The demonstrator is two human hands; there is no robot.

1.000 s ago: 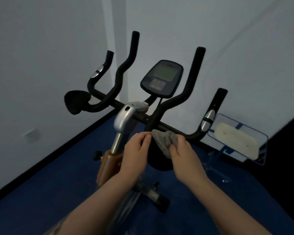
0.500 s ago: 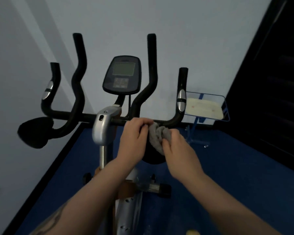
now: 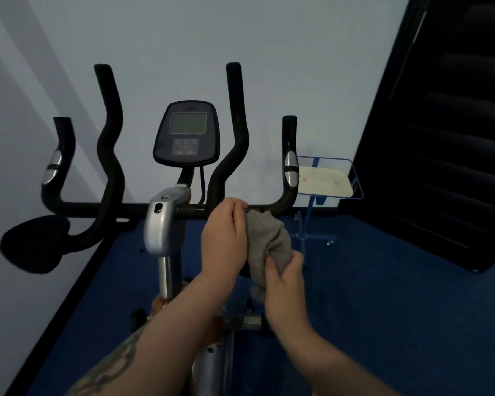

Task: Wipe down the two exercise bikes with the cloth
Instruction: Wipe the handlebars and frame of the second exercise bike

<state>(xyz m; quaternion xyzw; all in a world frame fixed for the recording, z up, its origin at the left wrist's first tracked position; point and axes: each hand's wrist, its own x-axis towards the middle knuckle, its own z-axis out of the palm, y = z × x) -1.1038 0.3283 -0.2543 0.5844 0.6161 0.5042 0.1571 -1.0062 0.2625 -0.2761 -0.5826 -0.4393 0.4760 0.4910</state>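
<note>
An exercise bike with black handlebars and a console stands directly in front of me. A grey cloth is bunched between both hands, just below the right part of the handlebar crossbar. My left hand pinches its upper edge beside the bar. My right hand grips its lower part, a little nearer to me. An elbow pad behind the cloth is mostly hidden. Only this one bike is in view.
A black elbow pad sticks out at the left. A small blue wire stand with a pale tray stands on the blue floor behind the bike's right side. A dark slatted panel fills the right; white walls lie behind.
My view swung right so the bike now faces me squarely. The cloth has opened out longer, with my right hand pulled down toward me while my left stays by the bar.
</note>
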